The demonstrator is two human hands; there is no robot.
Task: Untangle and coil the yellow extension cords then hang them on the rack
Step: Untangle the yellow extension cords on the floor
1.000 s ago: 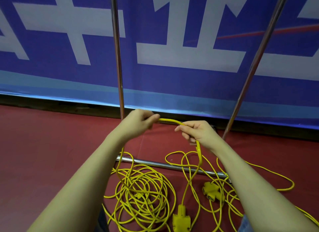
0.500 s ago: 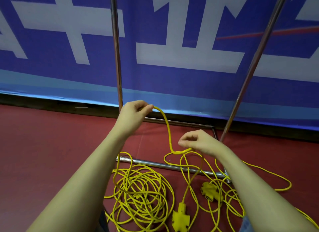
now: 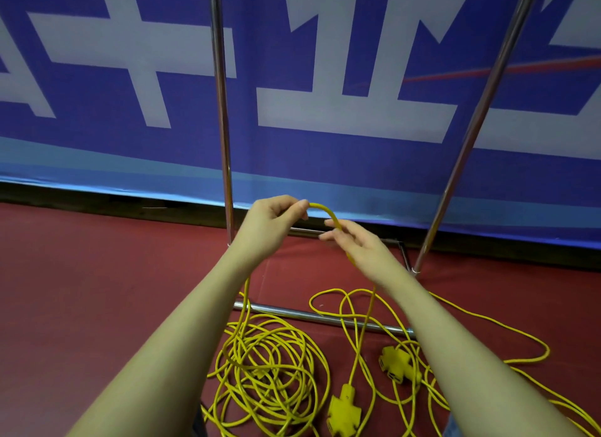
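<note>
Red floor matting (image 3: 81, 290) is stretching out under me, and a blue banner (image 3: 325, 163) with big white characters is filling the wall behind the chrome rack (image 3: 222, 111), whose uprights and floor bar (image 3: 318, 316) are framing the work.

From the head camera, the only view I have, I am watching my left hand (image 3: 271, 223) pinching the yellow extension cord (image 3: 323, 210) between thumb and curled fingers, just in front of the rack's left upright. My right hand (image 3: 356, 244) is coming back up to meet it: half a second ago it was down low, dragging a length off the floor, and now its fingers are closing round the cord right beside the left, leaving only a short arch between them. That reads to me as another loop being gathered into the left hand.

Most of the cord is still lying on the matting: a loose coil (image 3: 270, 371) under my left forearm, stray loops across the floor bar, and two yellow socket blocks (image 3: 344, 410) (image 3: 398, 363) near my right arm. Nothing is hanging on the rack yet, so I judge the coiling to be at an early stage.
</note>
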